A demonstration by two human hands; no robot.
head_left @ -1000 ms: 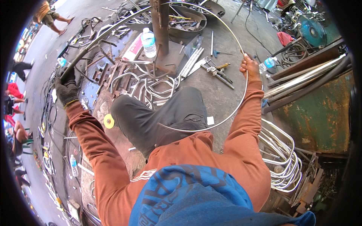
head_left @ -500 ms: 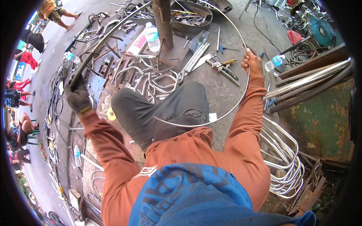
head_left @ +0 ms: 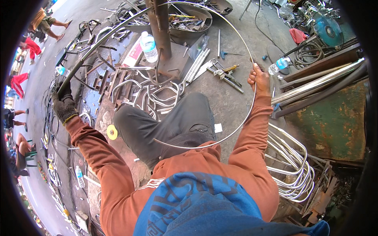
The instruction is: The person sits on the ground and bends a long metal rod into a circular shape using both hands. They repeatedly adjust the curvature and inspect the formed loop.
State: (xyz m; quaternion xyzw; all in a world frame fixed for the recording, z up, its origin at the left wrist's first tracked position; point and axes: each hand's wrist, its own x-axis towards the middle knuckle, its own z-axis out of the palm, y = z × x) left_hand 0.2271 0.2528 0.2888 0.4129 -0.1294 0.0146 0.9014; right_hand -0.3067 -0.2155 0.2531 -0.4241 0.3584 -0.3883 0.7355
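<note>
My gloved left hand (head_left: 66,104) is closed around a dark tube (head_left: 74,74); my bare right hand (head_left: 259,80) is closed on a thin wire (head_left: 236,30) curving in front of me, one end over my lap (head_left: 177,131). A water bottle (head_left: 148,48) stands near the left edge of the metal plate (head_left: 181,58) under the post (head_left: 160,35). Bent pipes (head_left: 165,96) lie beyond my legs, and a yellow disc (head_left: 112,132) beside my left knee.
</note>
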